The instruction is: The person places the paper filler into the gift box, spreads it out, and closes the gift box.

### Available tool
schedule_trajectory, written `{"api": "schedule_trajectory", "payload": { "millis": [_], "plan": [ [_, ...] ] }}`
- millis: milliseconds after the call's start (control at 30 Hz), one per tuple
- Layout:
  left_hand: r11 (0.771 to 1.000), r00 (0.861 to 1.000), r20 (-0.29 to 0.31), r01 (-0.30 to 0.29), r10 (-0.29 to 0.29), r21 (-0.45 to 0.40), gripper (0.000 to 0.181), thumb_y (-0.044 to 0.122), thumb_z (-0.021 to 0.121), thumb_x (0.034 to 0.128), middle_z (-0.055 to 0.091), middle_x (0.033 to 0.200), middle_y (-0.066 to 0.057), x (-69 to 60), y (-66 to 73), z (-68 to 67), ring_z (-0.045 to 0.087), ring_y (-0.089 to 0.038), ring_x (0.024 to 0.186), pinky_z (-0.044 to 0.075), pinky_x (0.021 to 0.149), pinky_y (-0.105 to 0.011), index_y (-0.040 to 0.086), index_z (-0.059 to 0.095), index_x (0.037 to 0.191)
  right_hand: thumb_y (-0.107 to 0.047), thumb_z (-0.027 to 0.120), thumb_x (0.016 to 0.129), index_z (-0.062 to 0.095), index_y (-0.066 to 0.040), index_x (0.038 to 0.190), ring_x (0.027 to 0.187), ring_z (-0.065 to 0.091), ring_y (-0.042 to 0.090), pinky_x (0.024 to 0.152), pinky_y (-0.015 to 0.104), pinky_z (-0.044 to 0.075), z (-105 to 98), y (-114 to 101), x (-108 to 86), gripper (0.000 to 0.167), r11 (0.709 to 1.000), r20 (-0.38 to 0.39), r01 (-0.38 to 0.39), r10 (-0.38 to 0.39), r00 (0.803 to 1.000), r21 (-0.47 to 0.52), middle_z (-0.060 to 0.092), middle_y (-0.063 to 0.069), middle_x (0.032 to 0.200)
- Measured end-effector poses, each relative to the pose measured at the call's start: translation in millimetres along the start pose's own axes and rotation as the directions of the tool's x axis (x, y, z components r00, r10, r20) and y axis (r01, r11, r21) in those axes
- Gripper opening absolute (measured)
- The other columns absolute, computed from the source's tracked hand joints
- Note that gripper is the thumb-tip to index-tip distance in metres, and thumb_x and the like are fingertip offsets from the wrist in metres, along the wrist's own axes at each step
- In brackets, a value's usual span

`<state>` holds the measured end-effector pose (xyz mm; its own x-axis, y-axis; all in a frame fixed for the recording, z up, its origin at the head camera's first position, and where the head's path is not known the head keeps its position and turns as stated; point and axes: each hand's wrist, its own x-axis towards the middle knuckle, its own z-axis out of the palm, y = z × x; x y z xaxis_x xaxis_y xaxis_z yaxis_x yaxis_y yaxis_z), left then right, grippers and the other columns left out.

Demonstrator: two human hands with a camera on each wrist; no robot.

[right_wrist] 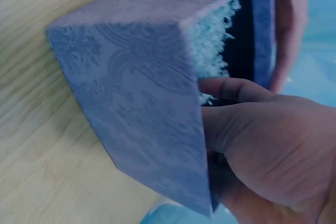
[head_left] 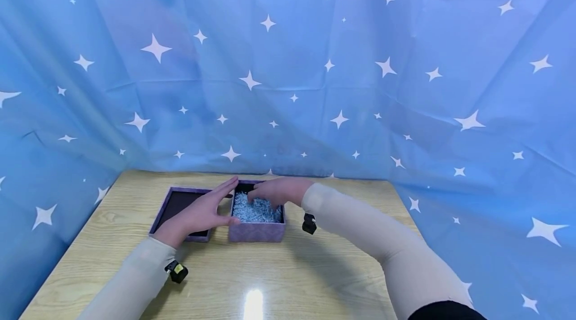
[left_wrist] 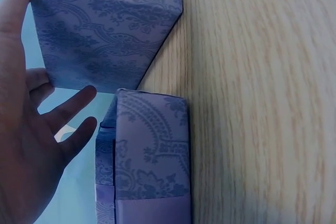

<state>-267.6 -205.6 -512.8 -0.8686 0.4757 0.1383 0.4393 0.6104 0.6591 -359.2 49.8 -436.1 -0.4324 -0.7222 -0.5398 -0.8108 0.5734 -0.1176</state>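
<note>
A purple patterned box (head_left: 256, 232) stands uncovered on the table, with pale blue shredded paper (head_left: 254, 210) inside. My left hand (head_left: 200, 215) steadies the box from its left side, thumb at the near rim and fingers reaching toward the far corner. In the left wrist view, the ring and little fingers spread apart from the box. My right hand (head_left: 281, 191) reaches over the right wall into the box. Its fingertips are among the paper shreds, partly hidden by the wall in the right wrist view, so whether they pinch anything is unclear.
To the left of the box lies its lid (head_left: 180, 205), dark inside up, partly under my left forearm. Both rest on a light wooden table (head_left: 211, 280). A blue curtain (head_left: 288, 70) with white stars hangs behind and at the sides.
</note>
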Motion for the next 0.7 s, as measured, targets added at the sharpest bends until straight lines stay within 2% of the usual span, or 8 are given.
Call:
{"api": "schedule_trajectory", "payload": {
  "millis": [100, 233, 333, 433, 533, 600, 700],
  "plan": [
    [1.000, 1.000, 0.004, -0.006, 0.006, 0.001, 0.111, 0.056, 0.084, 0.0966, 0.008, 0.186, 0.006, 1.6, -1.3, 1.2, 0.027, -0.039, 0.165, 0.038, 0.121, -0.069, 0.024, 0.018, 0.180, 0.003, 0.074, 0.104, 0.056, -0.044, 0.154, 0.163, 0.035, 0.022, 0.123, 0.045, 0.044, 9.4, 1.6, 8.6, 0.071, 0.999, 0.013, -0.017, 0.018, 1.000, -0.030, 0.034, 0.000, 0.179],
    [1.000, 1.000, 0.008, -0.004, 0.004, -0.006, 0.111, 0.059, 0.083, 0.0962, 0.008, 0.185, 0.007, 2.5, -0.1, 1.7, 0.025, -0.038, 0.166, 0.037, 0.123, -0.068, 0.024, 0.018, 0.180, 0.003, 0.063, 0.110, 0.051, -0.039, 0.162, 0.164, 0.033, 0.020, 0.129, 0.043, 0.035, 17.1, 1.4, 15.0, 0.068, 0.992, 0.008, 0.002, -0.001, 1.000, -0.125, 0.038, -0.001, 0.177],
    [1.000, 1.000, 0.004, -0.001, 0.001, -0.005, 0.112, 0.060, 0.083, 0.0958, 0.008, 0.185, 0.007, 1.6, 0.3, 1.5, 0.026, -0.039, 0.166, 0.036, 0.123, -0.069, 0.024, 0.018, 0.180, 0.003, 0.064, 0.110, 0.053, -0.035, 0.162, 0.163, 0.035, 0.019, 0.129, 0.040, 0.035, 15.6, 1.3, 15.1, 0.065, 0.994, 0.008, 0.015, -0.014, 1.000, -0.105, 0.042, -0.001, 0.175],
    [1.000, 1.000, 0.000, 0.006, -0.006, -0.007, 0.112, 0.059, 0.084, 0.0954, 0.008, 0.185, 0.007, 0.6, 0.9, 1.1, 0.027, -0.039, 0.165, 0.037, 0.123, -0.069, 0.024, 0.018, 0.180, 0.001, 0.074, 0.105, 0.061, -0.029, 0.158, 0.155, 0.046, 0.017, 0.123, 0.036, 0.043, 8.4, 2.2, 10.8, 0.063, 0.997, 0.001, 0.039, -0.039, 0.999, -0.064, 0.053, -0.002, 0.166],
    [1.000, 1.000, -0.002, 0.011, -0.011, -0.010, 0.112, 0.057, 0.084, 0.0959, 0.009, 0.185, 0.007, -0.1, 1.9, 0.4, 0.029, -0.039, 0.164, 0.038, 0.122, -0.069, 0.024, 0.018, 0.180, -0.003, 0.087, 0.097, 0.069, -0.024, 0.149, 0.134, 0.060, 0.013, 0.108, 0.028, 0.052, -0.9, 4.8, 4.9, 0.059, 0.997, -0.029, 0.079, -0.080, 0.996, -0.012, 0.066, -0.004, 0.144],
    [1.000, 1.000, -0.004, 0.011, -0.011, -0.009, 0.111, 0.056, 0.084, 0.0966, 0.009, 0.186, 0.005, -0.4, 2.2, 0.0, 0.030, -0.040, 0.164, 0.039, 0.121, -0.069, 0.024, 0.018, 0.180, -0.006, 0.091, 0.093, 0.073, -0.025, 0.142, 0.117, 0.064, 0.011, 0.096, 0.026, 0.055, -5.6, 6.3, 0.9, 0.055, 0.994, -0.044, 0.100, -0.098, 0.994, 0.049, 0.068, -0.004, 0.130],
    [1.000, 1.000, -0.008, 0.009, -0.009, -0.002, 0.111, 0.056, 0.084, 0.0970, 0.010, 0.186, 0.001, -1.0, 2.0, -0.3, 0.030, -0.041, 0.164, 0.039, 0.120, -0.070, 0.023, 0.018, 0.180, -0.006, 0.090, 0.094, 0.073, -0.025, 0.137, 0.103, 0.061, 0.012, 0.086, 0.026, 0.055, -5.7, 7.6, -0.7, 0.050, 0.978, -0.036, 0.134, -0.130, 0.991, 0.160, 0.065, -0.004, 0.117]
  ]
}}
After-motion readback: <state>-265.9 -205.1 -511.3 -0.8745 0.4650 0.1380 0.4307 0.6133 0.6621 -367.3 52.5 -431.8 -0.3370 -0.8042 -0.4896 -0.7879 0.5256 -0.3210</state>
